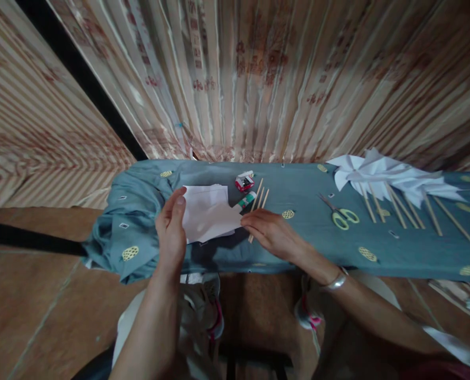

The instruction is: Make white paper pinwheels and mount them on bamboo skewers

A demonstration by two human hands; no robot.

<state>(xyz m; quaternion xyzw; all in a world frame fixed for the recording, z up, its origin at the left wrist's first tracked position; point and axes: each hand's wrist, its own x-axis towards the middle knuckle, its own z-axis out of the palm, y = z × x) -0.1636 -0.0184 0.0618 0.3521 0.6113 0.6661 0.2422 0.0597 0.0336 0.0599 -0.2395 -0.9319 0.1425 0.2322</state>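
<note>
A white sheet of paper is held slightly raised over a small stack of white paper on the cloth. My left hand grips the sheet's left edge, thumb on top. My right hand pinches its right corner between thumb and fingers. Just beyond that hand lie a few thin wooden sticks and a green and white tube, partly covered by the sticks. Behind them sits a small red box with a dark top.
Scissors with yellow-green handles lie right of my right hand. Farther right, several folded white paper pinwheels on sticks overlap in a row. Everything rests on a narrow bench under a blue-green cloth. A pleated curtain hangs behind.
</note>
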